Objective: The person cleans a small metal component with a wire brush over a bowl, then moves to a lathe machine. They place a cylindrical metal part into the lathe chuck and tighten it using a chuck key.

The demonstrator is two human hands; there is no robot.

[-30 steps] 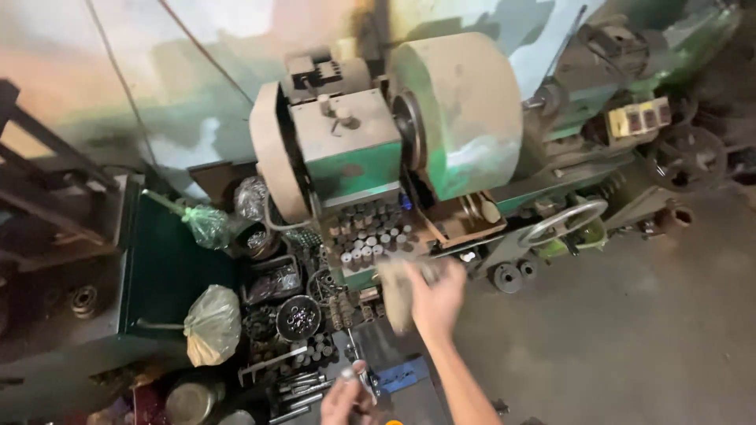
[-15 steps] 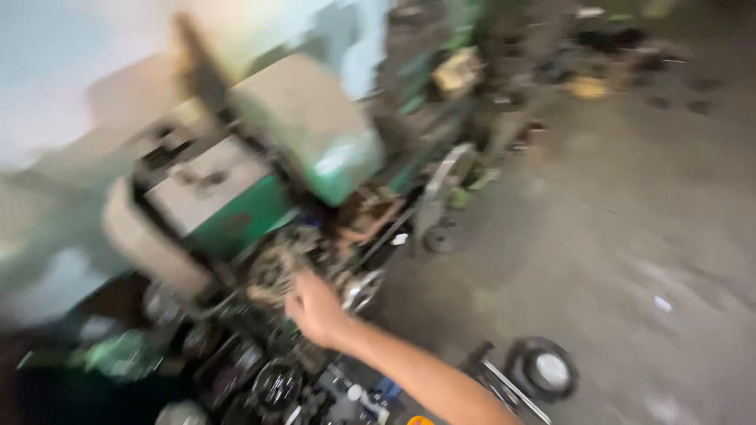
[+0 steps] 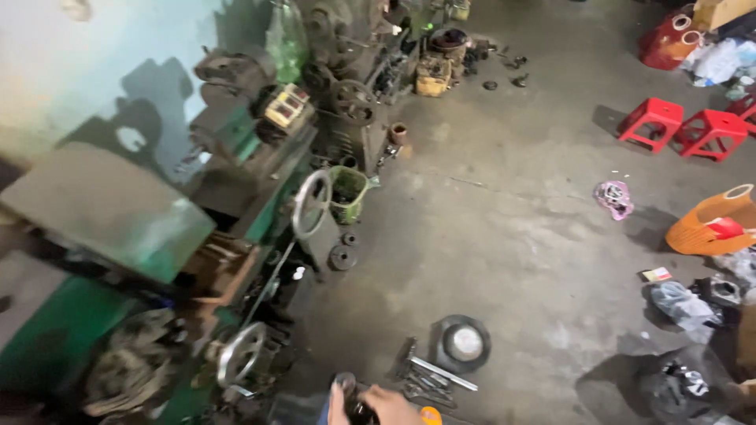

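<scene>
Hand [image 3: 378, 405]: only one visible, at the bottom edge; which hand, cannot tell. Fingers curled around a small dark object [image 3: 358, 411], partly hidden.
Nearby, on floor: loose metal tools [image 3: 429, 378], round dark disc [image 3: 462, 344].
Left: green lathe [image 3: 118, 236], its handwheel [image 3: 240, 354].

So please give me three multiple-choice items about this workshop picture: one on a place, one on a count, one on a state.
1. Where are the red stools?
A. Upper right on the floor
B. On the green machine
C. Beside the hand

2. How many red stools show whole?
A. Two
B. Five
C. None

3. How does the orange container lie?
A. Hanging on the wall
B. Tipped on its side
C. Stacked on a stool

Key: 1 A, they stand on the concrete floor far from the green machine; 2 A, two stand side by side, a third is cut by the edge; 3 B, its opening faces sideways.
</scene>
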